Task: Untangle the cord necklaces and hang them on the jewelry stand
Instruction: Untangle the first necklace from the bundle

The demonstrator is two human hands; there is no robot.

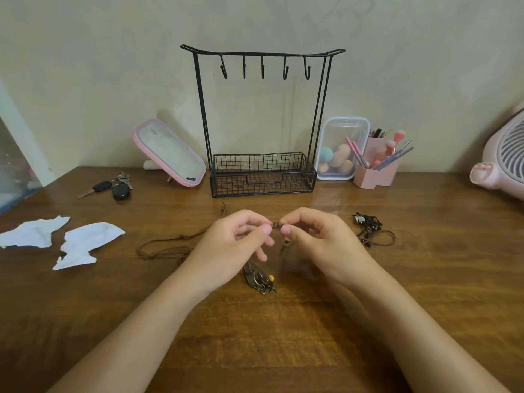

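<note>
**Two hands working one knot, five hooks waiting empty**

Both hands meet above the middle of the table point(283, 336). The left hand point(235, 248) and the right hand point(317, 245) each pinch the brown cord point(167, 245) between thumb and forefinger, and the two pinches almost touch at a small knot point(276, 224). Holding so close lets the fingers loosen a tight spot without pulling the rest tighter, I think. The remaining fingers curl loosely, clear of the cord.

From the knot, the cord runs toward 9 o'clock and lies in loose loops on the wood. Its pendant point(262, 277), with a yellow bead, rests on the table at 6 o'clock from the hands, so its weight does not pull on the knot.

A second, black necklace point(368, 229) lies in a small heap at 3 o'clock, well apart, probably set aside for later.

The stand point(262, 174) is at 12 o'clock against the wall. All five hooks point(262, 68) are bare, so nothing is hung yet; the task seems at an early stage.
</note>
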